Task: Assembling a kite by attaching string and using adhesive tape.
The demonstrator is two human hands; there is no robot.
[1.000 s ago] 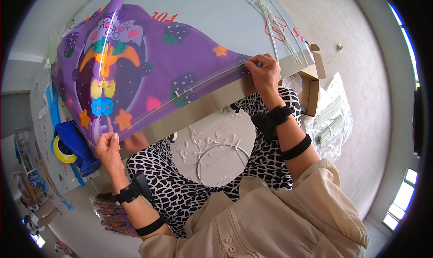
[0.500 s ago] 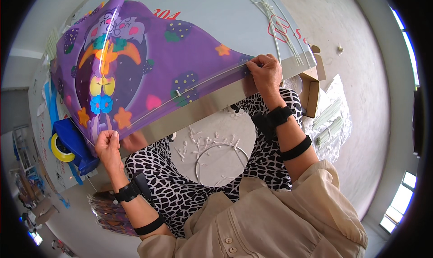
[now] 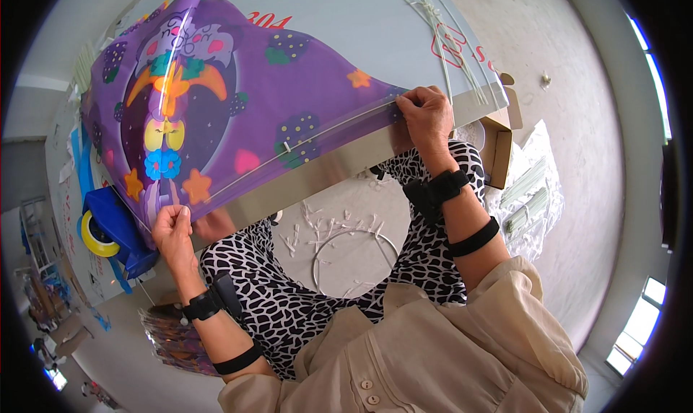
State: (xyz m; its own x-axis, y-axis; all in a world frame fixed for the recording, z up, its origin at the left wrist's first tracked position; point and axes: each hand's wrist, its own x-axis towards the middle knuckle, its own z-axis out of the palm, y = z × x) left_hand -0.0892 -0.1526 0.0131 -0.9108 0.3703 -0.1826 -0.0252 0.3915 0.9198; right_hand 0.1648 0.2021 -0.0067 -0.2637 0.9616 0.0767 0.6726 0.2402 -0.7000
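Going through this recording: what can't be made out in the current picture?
Head view: gripped edges of the purple printed plastic sheet, covered by the left hand and right hand.
Head view: far end of the pale grey flat work surface, cropped by the upper edge.
Head view: distant clutter at left, too small and blurred.

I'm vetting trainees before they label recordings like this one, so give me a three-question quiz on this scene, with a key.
1. What does the right hand pinch?
A) a cardboard box
B) the edge of the glossy purple printed sheet
C) a bundle of white rods

2. True or false: the blue tape dispenser is nearer the left hand than the right hand.

3. Fill in the colour: the tape roll on that dispenser is ____.

Key: 1. B; 2. True; 3. Yellow.
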